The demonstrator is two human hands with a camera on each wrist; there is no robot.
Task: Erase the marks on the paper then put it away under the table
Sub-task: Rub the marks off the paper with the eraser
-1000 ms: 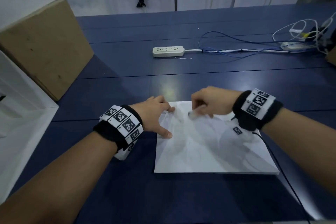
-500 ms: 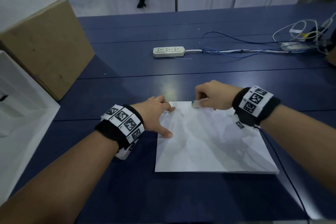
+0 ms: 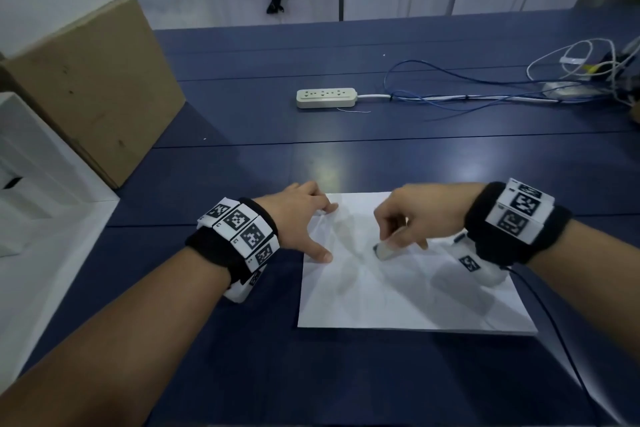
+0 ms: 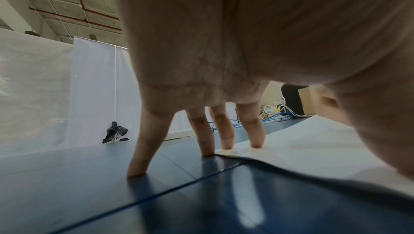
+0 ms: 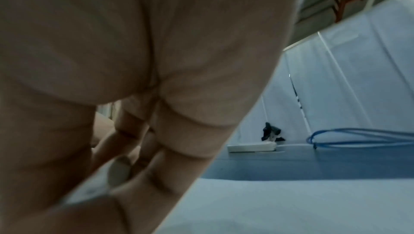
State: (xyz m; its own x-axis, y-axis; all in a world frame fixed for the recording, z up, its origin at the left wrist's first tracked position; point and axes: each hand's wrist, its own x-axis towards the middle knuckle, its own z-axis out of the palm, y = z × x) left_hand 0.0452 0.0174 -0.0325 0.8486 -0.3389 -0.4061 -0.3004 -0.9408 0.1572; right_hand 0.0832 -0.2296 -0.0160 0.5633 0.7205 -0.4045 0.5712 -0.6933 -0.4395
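Paper (image 3: 408, 291) on table (image 3: 242, 135); power strip (image 3: 326, 98) behind, box (image 3: 93, 87) left.

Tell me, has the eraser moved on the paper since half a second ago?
Yes. The eraser moved from the far edge of the paper toward the person.

Marks on the paper (image 3: 398, 291) too faint to read; eraser (image 3: 383, 249) mostly buried under right hand (image 3: 420, 215) — blurred at the wrist; cables (image 3: 588, 69) cropped rightward.
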